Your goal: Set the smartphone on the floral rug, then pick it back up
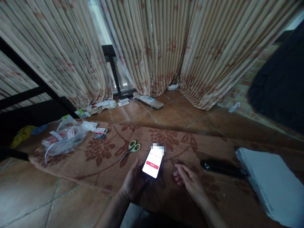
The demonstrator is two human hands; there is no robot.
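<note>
My left hand (pixel 133 181) holds a phone (pixel 153 163) with a lit white screen and a red button, low over a brown floral rug (pixel 166 139). My right hand (pixel 187 180) hovers just right of the phone with loosely curled fingers and nothing in it. Green-handled scissors (pixel 130 149) lie on the rug just up and left of the phone. A black elongated object (pixel 222 167) lies on the rug to the right of my right hand.
A stack of white sheets (pixel 273 183) sits at the right. A clear plastic bag (pixel 64 139) with packets lies at the left beside a black frame (pixel 35 82). A skateboard (pixel 148 100) rests by the striped curtains (pixel 166 47). Papers (pixel 102 106) litter the tiled floor.
</note>
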